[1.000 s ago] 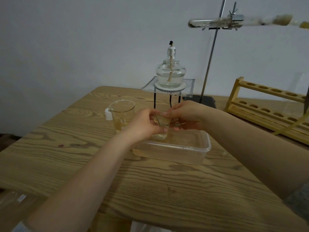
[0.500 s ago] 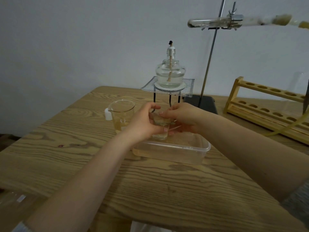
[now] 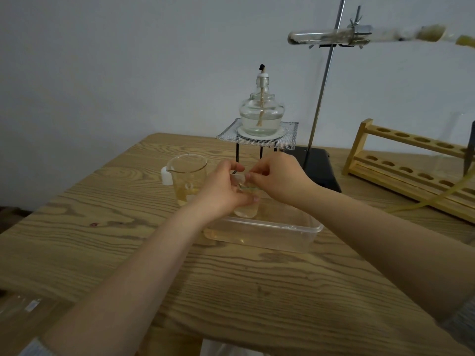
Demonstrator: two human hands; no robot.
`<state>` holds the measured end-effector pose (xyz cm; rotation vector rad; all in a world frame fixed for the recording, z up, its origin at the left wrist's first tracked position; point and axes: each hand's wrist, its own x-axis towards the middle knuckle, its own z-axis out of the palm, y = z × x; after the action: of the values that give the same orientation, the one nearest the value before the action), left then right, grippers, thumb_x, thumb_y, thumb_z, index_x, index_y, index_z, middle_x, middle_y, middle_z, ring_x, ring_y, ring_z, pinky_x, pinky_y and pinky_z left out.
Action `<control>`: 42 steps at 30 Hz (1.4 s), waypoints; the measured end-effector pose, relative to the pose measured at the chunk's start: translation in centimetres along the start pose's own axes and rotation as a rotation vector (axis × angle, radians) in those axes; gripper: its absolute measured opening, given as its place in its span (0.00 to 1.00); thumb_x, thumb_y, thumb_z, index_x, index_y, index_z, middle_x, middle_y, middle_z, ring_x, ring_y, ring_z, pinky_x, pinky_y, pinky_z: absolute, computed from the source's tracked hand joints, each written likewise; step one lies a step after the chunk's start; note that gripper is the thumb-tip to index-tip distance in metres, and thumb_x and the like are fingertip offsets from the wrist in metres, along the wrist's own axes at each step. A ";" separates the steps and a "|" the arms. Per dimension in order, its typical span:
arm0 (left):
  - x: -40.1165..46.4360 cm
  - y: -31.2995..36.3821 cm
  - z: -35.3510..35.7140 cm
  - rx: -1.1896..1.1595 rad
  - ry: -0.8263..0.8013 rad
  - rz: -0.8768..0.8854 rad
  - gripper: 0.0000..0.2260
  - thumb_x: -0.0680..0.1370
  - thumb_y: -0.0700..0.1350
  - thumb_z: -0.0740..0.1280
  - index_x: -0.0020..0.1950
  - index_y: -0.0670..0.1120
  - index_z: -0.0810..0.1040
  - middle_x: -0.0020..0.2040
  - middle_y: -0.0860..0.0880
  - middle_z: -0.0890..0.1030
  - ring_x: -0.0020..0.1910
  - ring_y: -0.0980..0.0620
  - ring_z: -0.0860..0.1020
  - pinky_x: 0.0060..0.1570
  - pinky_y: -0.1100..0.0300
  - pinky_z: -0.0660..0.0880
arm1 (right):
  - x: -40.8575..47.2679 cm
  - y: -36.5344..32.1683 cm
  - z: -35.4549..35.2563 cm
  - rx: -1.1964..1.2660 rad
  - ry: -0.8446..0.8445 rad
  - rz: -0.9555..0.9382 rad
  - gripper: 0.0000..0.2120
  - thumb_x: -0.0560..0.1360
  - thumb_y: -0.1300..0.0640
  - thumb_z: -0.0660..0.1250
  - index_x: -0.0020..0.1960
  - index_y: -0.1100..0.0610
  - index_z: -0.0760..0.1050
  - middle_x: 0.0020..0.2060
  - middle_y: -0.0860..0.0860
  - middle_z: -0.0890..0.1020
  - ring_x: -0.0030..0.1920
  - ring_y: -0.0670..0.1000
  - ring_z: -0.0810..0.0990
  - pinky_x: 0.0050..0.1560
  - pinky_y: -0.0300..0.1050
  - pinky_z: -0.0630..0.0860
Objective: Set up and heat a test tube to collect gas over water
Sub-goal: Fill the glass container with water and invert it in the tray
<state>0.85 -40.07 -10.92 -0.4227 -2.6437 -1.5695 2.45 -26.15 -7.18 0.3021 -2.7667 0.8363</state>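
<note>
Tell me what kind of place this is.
Probably a school or home chemistry bench, not a full lab: a plain wooden table against a bare wall. The signs are a spirit lamp on a gauze tripod, a test tube clamped on a stand, and a wooden tube rack.

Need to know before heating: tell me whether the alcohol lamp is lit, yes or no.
No: the alcohol lamp sits on the wire gauze with its black wick tip bare and no flame visible.

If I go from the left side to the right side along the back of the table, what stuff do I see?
White cap → glass beaker → alcohol lamp on its mesh stand → clamp stand rod → wooden test tube rack.
</note>
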 end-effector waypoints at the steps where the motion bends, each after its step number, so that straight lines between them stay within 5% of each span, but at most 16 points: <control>1: 0.0 0.0 0.0 0.008 0.001 0.001 0.29 0.63 0.43 0.79 0.59 0.50 0.68 0.45 0.51 0.75 0.34 0.59 0.71 0.34 0.65 0.68 | -0.2 -0.1 -0.1 -0.017 -0.021 -0.018 0.09 0.76 0.55 0.66 0.48 0.55 0.84 0.42 0.50 0.84 0.44 0.48 0.79 0.44 0.42 0.76; 4: 0.1 0.0 0.1 0.031 0.000 0.001 0.28 0.64 0.43 0.79 0.58 0.51 0.68 0.44 0.52 0.75 0.35 0.59 0.72 0.33 0.65 0.69 | -0.7 0.0 -0.5 -0.072 -0.092 -0.083 0.11 0.76 0.59 0.63 0.48 0.57 0.85 0.46 0.53 0.84 0.49 0.52 0.80 0.52 0.50 0.77; 9: 0.2 -0.3 0.0 0.013 0.001 -0.021 0.28 0.63 0.44 0.79 0.57 0.51 0.69 0.50 0.44 0.78 0.38 0.55 0.73 0.40 0.57 0.73 | -1.6 0.1 -1.2 -0.076 -0.176 -0.121 0.17 0.78 0.59 0.58 0.63 0.52 0.78 0.58 0.49 0.81 0.59 0.49 0.76 0.56 0.41 0.71; 14: 0.1 -0.1 -0.1 0.016 0.002 -0.029 0.30 0.64 0.45 0.79 0.61 0.50 0.70 0.44 0.52 0.74 0.40 0.55 0.73 0.41 0.61 0.70 | -2.5 0.8 -1.6 -0.190 -0.235 -0.249 0.25 0.71 0.58 0.68 0.68 0.51 0.72 0.61 0.47 0.77 0.62 0.48 0.72 0.63 0.45 0.70; 20: 0.2 0.0 -0.1 -0.075 0.001 -0.099 0.29 0.63 0.44 0.79 0.60 0.50 0.71 0.47 0.48 0.78 0.44 0.52 0.77 0.45 0.58 0.73 | -2.5 1.6 -0.3 -0.314 -0.167 -0.372 0.32 0.70 0.51 0.74 0.70 0.52 0.67 0.64 0.49 0.74 0.65 0.50 0.69 0.53 0.33 0.63; 26: 0.1 0.4 -0.5 -0.237 -0.026 -0.209 0.34 0.50 0.53 0.78 0.54 0.53 0.74 0.51 0.43 0.82 0.51 0.47 0.82 0.55 0.47 0.78 | -1.9 1.6 -0.1 -0.361 -0.163 -0.447 0.32 0.69 0.54 0.73 0.70 0.56 0.66 0.65 0.52 0.71 0.64 0.52 0.70 0.55 0.34 0.62; 30: 0.2 0.5 -0.8 -0.317 -0.055 -0.249 0.32 0.54 0.48 0.80 0.56 0.49 0.74 0.53 0.43 0.83 0.50 0.48 0.83 0.53 0.49 0.79 | -1.5 1.8 0.2 -0.376 -0.109 -0.470 0.33 0.68 0.52 0.74 0.70 0.55 0.66 0.61 0.52 0.73 0.60 0.51 0.71 0.52 0.33 0.59; 36: 0.6 1.0 -1.1 -0.306 -0.125 -0.272 0.21 0.69 0.46 0.76 0.58 0.46 0.74 0.51 0.44 0.83 0.46 0.50 0.83 0.43 0.55 0.80 | -1.4 1.6 0.0 -0.184 -0.112 -0.358 0.28 0.64 0.51 0.74 0.62 0.56 0.72 0.52 0.48 0.77 0.51 0.46 0.73 0.49 0.40 0.71; 39: 0.7 1.5 -1.7 -0.270 -0.201 -0.336 0.20 0.71 0.51 0.73 0.57 0.42 0.76 0.50 0.43 0.83 0.43 0.48 0.82 0.45 0.53 0.80 | -1.3 1.1 -0.3 0.030 -0.171 -0.166 0.19 0.62 0.47 0.74 0.50 0.53 0.75 0.41 0.44 0.78 0.40 0.43 0.76 0.41 0.37 0.71; 42: 0.9 2.4 -2.5 -0.255 -0.289 -0.460 0.21 0.75 0.56 0.66 0.58 0.40 0.76 0.48 0.42 0.83 0.40 0.48 0.82 0.44 0.55 0.82 | -0.5 1.5 -0.7 0.362 -0.391 0.117 0.13 0.64 0.57 0.75 0.45 0.54 0.75 0.39 0.46 0.78 0.38 0.44 0.77 0.41 0.37 0.73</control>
<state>0.30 -40.95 -7.55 -0.0428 -2.9152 -2.1388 2.66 -24.51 -7.55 0.4068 -2.9918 1.4529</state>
